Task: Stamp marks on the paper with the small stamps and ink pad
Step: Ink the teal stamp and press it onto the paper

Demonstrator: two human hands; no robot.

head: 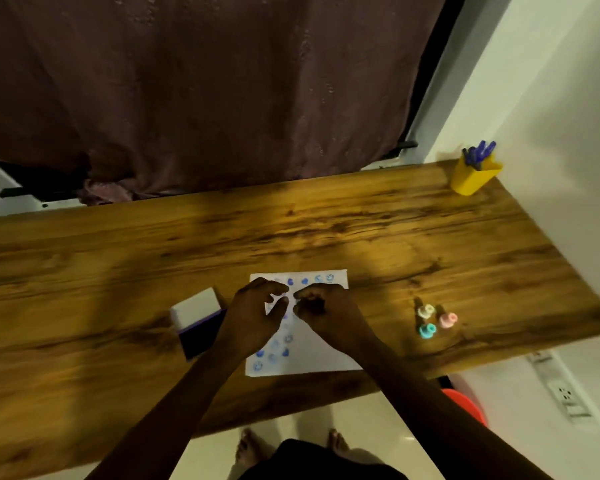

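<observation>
A white paper (321,355) with several blue stamp marks lies on the wooden table (291,233) near its front edge. Both hands hover over the paper's upper half, fingertips nearly touching. My left hand (253,313) has its fingers spread and curled. My right hand (321,304) is closed, pinching something small and dark that I cannot make out. The ink pad (200,322), white lid raised over a dark purple base, sits just left of the paper beside my left wrist. Three small stamps stand to the right: cream (426,311), pink (448,319), teal (427,330).
A yellow cup (473,174) holding blue pens stands at the table's far right corner by the white wall. A dark curtain hangs behind the table. Below the front edge are my feet, a red object (465,403) and a power strip (565,396).
</observation>
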